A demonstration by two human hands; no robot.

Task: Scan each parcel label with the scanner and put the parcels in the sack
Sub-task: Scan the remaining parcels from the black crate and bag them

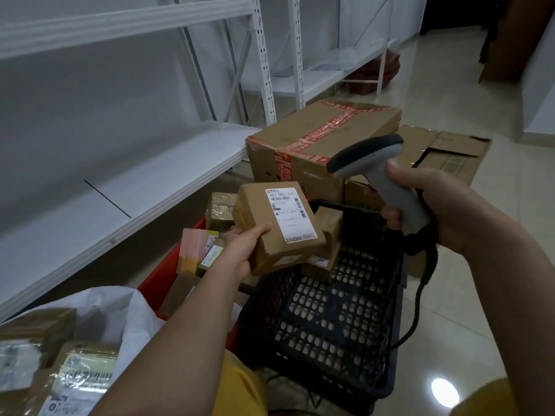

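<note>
Left hand (240,250) grips a small brown parcel (270,232) from beneath, thumb on its near edge, white label (289,215) tilted up over the black perforated basket (330,319). Right hand (435,211) is wrapped around the grey scanner (378,172), whose head points left toward the parcel from just above it. At lower left the white sack (99,307) holds labelled parcels. A red crate (162,280) of packets sits behind the left wrist. Behind stands a large carton (315,136) with red tape. The label reads "507 RB02 H18".
</note>
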